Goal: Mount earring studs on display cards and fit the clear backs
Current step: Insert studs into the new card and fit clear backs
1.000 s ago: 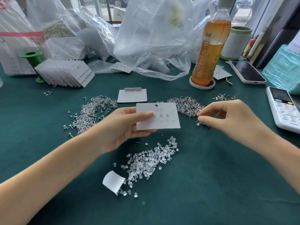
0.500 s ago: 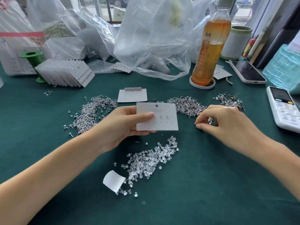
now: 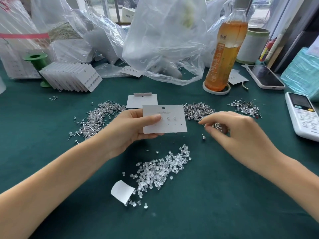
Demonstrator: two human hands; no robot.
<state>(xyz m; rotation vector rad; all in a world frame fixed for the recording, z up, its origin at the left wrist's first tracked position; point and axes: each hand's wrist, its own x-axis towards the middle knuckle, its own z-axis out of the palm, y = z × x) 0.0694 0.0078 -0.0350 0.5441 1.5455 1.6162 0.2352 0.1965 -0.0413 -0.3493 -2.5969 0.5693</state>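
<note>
While off the stud pile (image 3: 198,110) at 1 o'clock, right hand (image 3: 236,133) now lifted, fingers curled, pinch contents unclear; left hand (image 3: 131,128) pinches card (image 3: 170,125), 3 studs in, next hole pending.

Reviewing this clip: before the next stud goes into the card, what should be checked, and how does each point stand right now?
1. Display card held steady by left hand: ok.
2. Free holes on card: ok, the lower row is open.
3. Right hand has one stud pinched, post outward: cannot tell, fingertips blurred.
4. Stud pile within reach beside the card: ok.
5. Clear backs at hand below the card: ok.
6. Mounted studs have backs fitted: cannot tell, rear hidden.
</note>
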